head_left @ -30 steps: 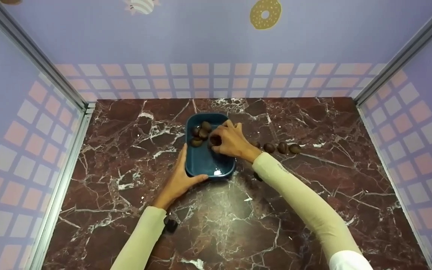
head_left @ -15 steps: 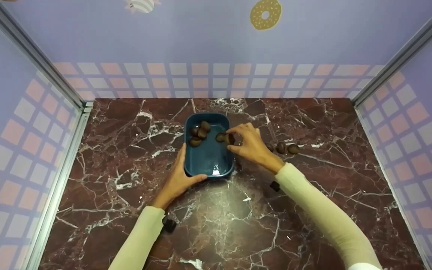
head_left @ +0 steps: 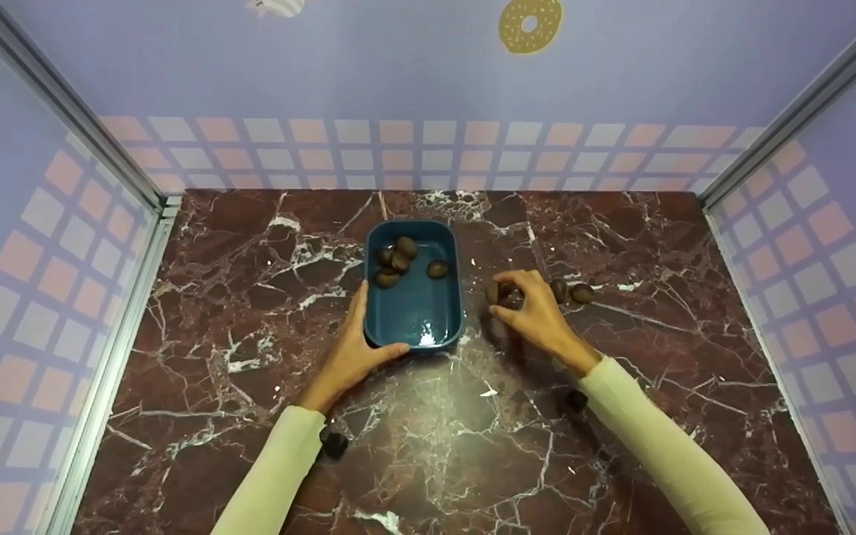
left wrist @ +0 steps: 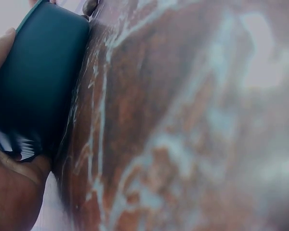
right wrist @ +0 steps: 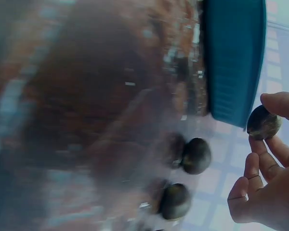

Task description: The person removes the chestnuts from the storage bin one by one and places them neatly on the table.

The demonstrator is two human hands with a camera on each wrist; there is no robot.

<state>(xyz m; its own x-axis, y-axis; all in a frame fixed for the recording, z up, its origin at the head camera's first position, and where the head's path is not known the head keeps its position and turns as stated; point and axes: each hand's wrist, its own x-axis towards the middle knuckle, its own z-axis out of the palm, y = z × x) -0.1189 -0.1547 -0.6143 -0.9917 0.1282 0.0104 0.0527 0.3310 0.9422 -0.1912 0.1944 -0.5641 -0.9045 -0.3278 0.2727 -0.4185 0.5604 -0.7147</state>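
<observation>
A blue rectangular dish (head_left: 414,312) stands mid-table in the head view. Several brown chestnuts (head_left: 400,260) lie together in its far left part, and a single chestnut (head_left: 437,268) sits near its right wall. My left hand (head_left: 360,349) grips the near left corner, thumb along the front and fingers along the left side. To the right of the dish, my right hand (head_left: 536,312) pinches a chestnut (right wrist: 264,122) between thumb and fingertips. Beyond this hand, more chestnuts (head_left: 582,294) lie in a row, partly hidden by it.
The tabletop (head_left: 250,312) is dark red marble-patterned with white veins. Purple walls (head_left: 428,82) with pink and white checks enclose it at the back and both sides. In the right wrist view, chestnuts (right wrist: 196,155) rest on the table near the dish.
My right hand has moved from inside the dish out over its right wall, carrying a chestnut towards the row. The left hand stays at the dish's corner.
</observation>
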